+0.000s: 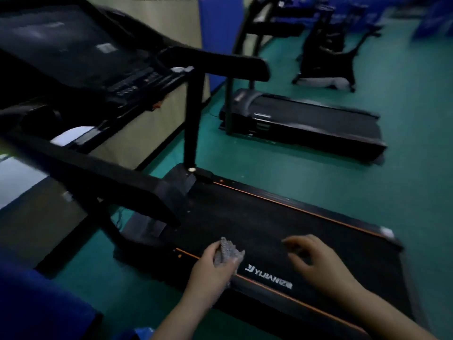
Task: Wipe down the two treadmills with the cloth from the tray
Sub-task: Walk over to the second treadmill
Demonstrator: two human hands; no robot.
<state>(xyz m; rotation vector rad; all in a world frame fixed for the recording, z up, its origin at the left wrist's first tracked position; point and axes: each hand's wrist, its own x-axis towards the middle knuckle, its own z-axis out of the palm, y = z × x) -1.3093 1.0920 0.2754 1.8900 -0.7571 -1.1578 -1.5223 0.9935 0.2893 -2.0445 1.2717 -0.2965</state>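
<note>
Wiping black orange-striped treadmill (269,222): my left hand (210,266) fingers clutch crumpled grey cloth (226,252) at its near rail; right hand (316,263) loose, empty. Next, I reckon: sweep belt.

Second treadmill (304,123) beyond near treadmill (269,217); apart

The left hand (210,268) and right hand (316,263) are bare, as are both forearms (382,312) wherever they show.

A dim room with green floor (355,197), beige wall (171,18), blue wall panel (220,25) and a black exercise bike (326,57) far back.
</note>
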